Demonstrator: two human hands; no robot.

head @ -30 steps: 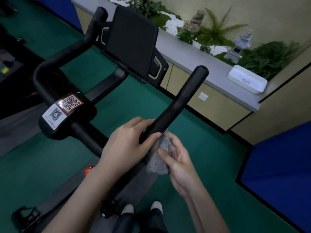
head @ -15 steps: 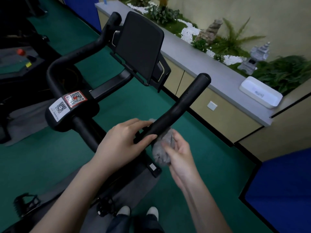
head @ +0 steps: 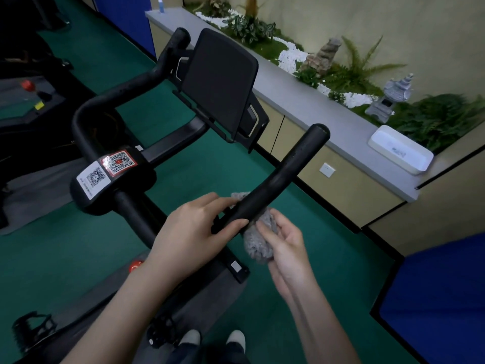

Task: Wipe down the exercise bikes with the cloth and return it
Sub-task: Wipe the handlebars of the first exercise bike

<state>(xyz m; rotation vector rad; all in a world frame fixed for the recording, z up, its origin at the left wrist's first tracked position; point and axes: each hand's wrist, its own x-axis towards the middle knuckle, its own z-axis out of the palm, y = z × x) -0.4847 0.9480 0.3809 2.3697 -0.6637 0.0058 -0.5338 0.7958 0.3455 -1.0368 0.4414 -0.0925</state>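
Observation:
A black exercise bike fills the left and middle of the head view, with a dark screen (head: 220, 85) and two QR stickers (head: 105, 169) on its stem. Its right handlebar (head: 283, 177) slants up to the right. My left hand (head: 194, 232) grips the lower end of that bar, thumb on top. A grey fluffy cloth (head: 257, 243) is wrapped under the bar beside the left thumb. My right hand (head: 286, 248) holds the cloth from below, fingers curled round it. A bit of cloth shows above the bar too.
A grey counter (head: 301, 101) with a white box (head: 400, 151), plants and stone figures runs along the right wall. Blue panels stand at the right (head: 441, 298) and far left. Another dark machine (head: 31, 109) stands left. A pedal (head: 31, 327) and my shoes are below on green floor.
The view has shifted so the bike sits more to the right. The cloth has been wrapped further round the bar, and my right hand has turned palm-up beneath it. The left hand keeps its grip.

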